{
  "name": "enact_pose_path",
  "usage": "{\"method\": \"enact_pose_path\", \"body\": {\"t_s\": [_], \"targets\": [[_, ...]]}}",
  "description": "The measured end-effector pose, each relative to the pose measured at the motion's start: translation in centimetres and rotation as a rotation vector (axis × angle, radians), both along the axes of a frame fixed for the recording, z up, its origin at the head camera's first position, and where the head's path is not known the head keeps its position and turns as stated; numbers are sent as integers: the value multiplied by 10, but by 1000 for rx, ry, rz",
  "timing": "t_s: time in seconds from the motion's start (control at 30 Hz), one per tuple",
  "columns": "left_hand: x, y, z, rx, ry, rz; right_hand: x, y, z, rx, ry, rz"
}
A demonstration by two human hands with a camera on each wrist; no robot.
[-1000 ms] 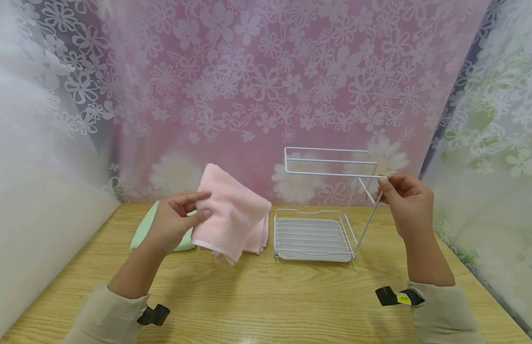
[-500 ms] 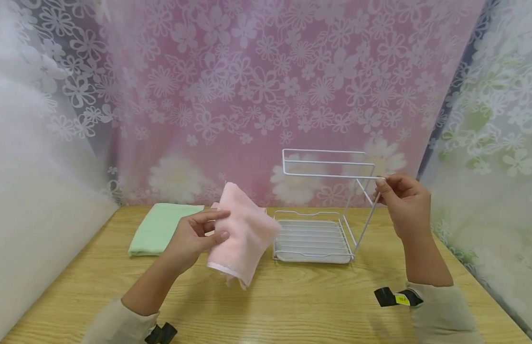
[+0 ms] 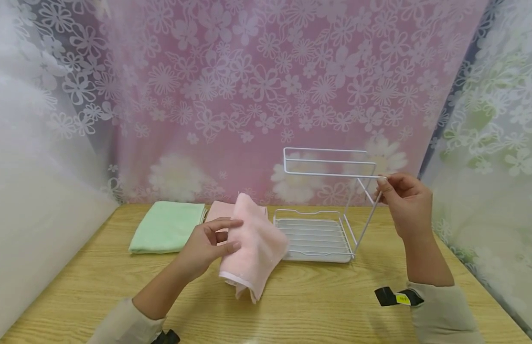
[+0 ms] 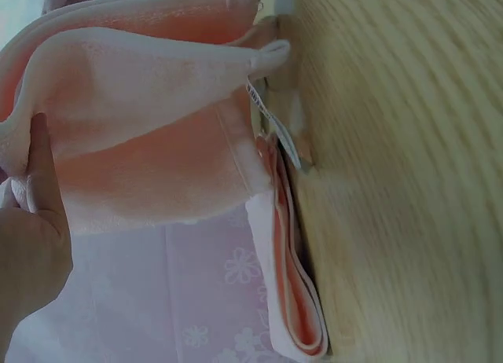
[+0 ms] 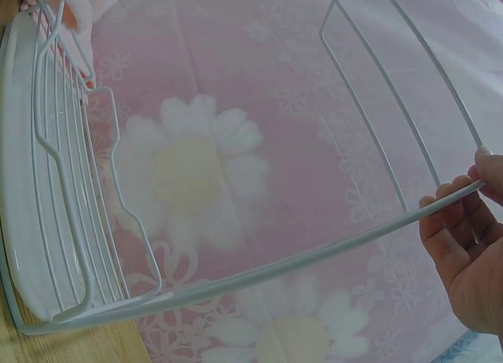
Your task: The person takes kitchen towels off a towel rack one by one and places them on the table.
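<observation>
My left hand (image 3: 210,246) pinches a folded pink towel (image 3: 255,248) between thumb and fingers, held up at a slant over the table. In the left wrist view the layers of this towel (image 4: 149,104) hang apart and a small tag shows at its lower edge. A second folded pink towel (image 3: 218,210) lies flat on the table behind it, partly hidden. My right hand (image 3: 408,205) grips the upper corner of a white wire rack (image 3: 326,174), thumb in front and fingers behind, as the right wrist view also shows. At its base the rack has a wire basket over a white tray (image 3: 317,258).
A folded green towel (image 3: 167,227) lies on the wooden table (image 3: 309,306) at the left. A pink flowered curtain (image 3: 266,95) hangs right behind the table, with pale sheeting (image 3: 47,191) along the left side and flowered sheeting at the right.
My left hand has carried the pink towel right and lower, toward the front of the rack, uncovering the green towel and the second pink one. The right hand keeps its place on the rack.
</observation>
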State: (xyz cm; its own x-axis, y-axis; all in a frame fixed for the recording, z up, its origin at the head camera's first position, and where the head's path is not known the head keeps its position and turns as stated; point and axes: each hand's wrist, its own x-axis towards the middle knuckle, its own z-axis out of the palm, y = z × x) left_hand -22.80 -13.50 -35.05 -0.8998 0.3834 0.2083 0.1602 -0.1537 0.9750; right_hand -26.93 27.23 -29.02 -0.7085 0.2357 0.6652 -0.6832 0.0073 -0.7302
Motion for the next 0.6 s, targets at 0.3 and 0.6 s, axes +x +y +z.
{"method": "enact_pose_path", "body": {"t_s": [0.3, 0.6], "targets": [[1, -9, -4, -22, 9, 26, 0, 0, 1, -21, 0, 9], [2, -31, -11, -65, -2, 65, -1, 0, -1, -19, 15, 23]]}}
